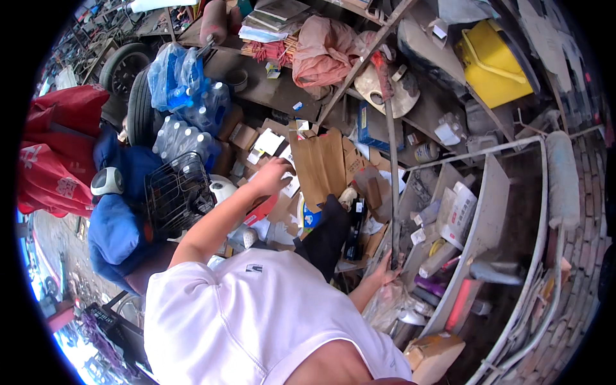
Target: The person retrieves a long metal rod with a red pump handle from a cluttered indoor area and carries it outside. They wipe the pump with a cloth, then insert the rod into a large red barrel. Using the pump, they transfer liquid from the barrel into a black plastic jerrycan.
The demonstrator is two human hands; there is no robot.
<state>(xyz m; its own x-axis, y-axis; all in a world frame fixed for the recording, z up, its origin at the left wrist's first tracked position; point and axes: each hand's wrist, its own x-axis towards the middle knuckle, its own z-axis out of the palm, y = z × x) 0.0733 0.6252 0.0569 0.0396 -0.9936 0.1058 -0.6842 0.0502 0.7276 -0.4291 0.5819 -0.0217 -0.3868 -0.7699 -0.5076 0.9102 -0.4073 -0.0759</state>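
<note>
Cardboard sheet [324, 167], brown, matte and creased into long flat panels, lies on a loose heap of cartons and paper, between the near edge of the dark bench [273, 90] and the left edge of the metal rack [543, 186]. The left hand [274, 176] is just beside the sheet's left edge, its fingers half curled into a narrow shape; I cannot tell whether they pinch anything. By the rack's left edge, the right hand [386, 273] is at the lower end of a long, thin grey pole [393, 160]; how far its fingers close round it cannot be told. Wrinkled clear plastic film [385, 301] hangs beside that wrist. Inside the rack, near its left edge, leans a smooth, oblong white carton [458, 215]. A crumpled, pinkish-red plastic bag [324, 51] slumps near the bench's right end. Past the bench's left edge stand clear, ribbed bottles [183, 138] with round white caps, behind an open wire basket [176, 199].
</note>
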